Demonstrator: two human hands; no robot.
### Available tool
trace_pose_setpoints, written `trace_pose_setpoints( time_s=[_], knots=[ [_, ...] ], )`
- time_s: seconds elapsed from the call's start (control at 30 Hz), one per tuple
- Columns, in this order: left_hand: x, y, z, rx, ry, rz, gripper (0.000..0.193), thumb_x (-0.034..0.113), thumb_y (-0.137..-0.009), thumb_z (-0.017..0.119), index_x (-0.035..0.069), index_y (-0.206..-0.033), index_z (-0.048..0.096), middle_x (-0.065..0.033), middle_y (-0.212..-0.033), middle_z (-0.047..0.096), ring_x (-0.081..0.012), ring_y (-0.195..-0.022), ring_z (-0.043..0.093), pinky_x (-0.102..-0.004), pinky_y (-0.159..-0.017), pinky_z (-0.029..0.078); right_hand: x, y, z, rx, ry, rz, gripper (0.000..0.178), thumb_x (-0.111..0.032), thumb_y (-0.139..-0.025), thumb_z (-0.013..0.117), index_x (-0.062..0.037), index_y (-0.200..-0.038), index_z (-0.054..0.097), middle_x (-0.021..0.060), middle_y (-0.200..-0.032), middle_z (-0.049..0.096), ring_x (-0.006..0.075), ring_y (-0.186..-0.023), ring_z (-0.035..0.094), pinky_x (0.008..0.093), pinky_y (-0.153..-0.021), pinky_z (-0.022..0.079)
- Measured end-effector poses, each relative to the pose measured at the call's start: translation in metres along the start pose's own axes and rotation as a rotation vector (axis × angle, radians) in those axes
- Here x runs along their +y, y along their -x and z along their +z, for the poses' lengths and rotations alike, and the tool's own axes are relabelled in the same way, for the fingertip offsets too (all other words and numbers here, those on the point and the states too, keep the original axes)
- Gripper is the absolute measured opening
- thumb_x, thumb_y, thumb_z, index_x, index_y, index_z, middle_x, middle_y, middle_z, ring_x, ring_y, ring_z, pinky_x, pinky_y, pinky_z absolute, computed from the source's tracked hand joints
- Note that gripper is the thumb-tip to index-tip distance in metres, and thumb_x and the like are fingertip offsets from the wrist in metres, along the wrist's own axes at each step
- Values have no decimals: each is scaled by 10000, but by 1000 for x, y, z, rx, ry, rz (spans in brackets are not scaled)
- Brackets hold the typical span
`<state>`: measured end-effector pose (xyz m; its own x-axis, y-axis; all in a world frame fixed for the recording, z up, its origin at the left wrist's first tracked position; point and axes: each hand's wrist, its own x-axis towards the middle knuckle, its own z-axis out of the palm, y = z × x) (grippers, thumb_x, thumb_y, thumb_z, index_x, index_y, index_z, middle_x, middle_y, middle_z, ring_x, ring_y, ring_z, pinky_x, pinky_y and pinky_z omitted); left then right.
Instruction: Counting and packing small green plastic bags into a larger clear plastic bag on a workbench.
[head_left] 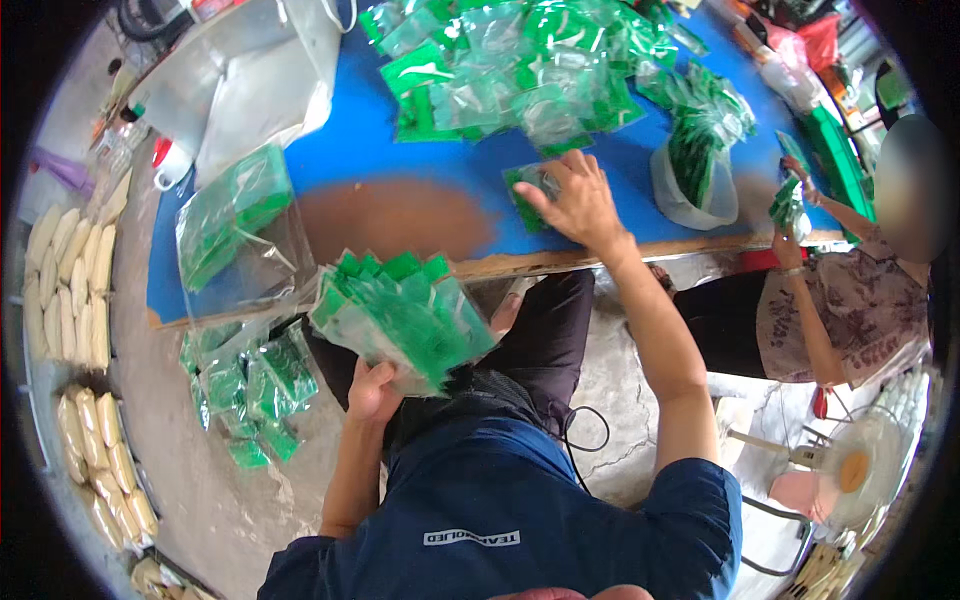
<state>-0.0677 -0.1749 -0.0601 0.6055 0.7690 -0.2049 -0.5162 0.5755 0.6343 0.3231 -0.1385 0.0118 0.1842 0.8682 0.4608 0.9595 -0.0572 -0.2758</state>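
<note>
A fanned stack of green-and-clear plastic packets (400, 315) is gripped at its lower edge by my left hand (372, 392), above my lap. My right hand (585, 205) reaches over the table's near edge. Its thumb stands apart from the fingers, and it touches a single green packet (527, 207) lying flat on the blue tabletop. Beyond that hand spreads a big loose pile of the same green packets (520, 70).
A translucent tub (697, 190) full of packets stands to the right. At left are a large clear bag of packets (235, 215), a grey bin (260, 80) and more bagged packets (255, 385) below table height. A co-worker (840, 290) handles packets at right, near a fan (855, 470).
</note>
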Motion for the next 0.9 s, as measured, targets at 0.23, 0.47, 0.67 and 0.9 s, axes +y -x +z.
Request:
trace_pose_setpoints(
  time_s=[0.23,0.47,0.67,0.9],
  knots=[
    [-34,-26,-34,-281,447,-102,529,135,-851,738,-3,-1310,516,-99,-1238,626,-257,-1184,588,-436,-1028,462,-59,29,28,-278,-733,369,286,-191,-900,674,19,-1095,678,126,-811,692,208,-622,634,338,-597,535],
    [-23,-32,11,136,349,-79,568,94,-878,690,67,-1395,457,-94,-1338,570,-268,-1256,540,-452,-1095,407,-30,-50,55,364,-175,159,385,-344,-968,581,10,-1103,646,271,-1037,626,419,-897,616,504,-765,516],
    [1,-8,-5,46,175,17,728,106,-784,752,40,-1427,416,-108,-1308,590,-291,-1237,554,-473,-1074,434,-35,-20,60,35,64,-15,479,-448,-961,569,21,-1027,639,227,-958,649,413,-944,631,496,-854,501],
    [22,-15,-9,79,-43,8,707,187,-763,784,-5,-1369,474,-107,-1235,632,-272,-1130,628,-442,-982,505,-130,13,42,-456,-975,-196,370,-285,-1003,540,27,-807,571,170,-731,606,343,-656,593,435,-609,447]
  ],
)
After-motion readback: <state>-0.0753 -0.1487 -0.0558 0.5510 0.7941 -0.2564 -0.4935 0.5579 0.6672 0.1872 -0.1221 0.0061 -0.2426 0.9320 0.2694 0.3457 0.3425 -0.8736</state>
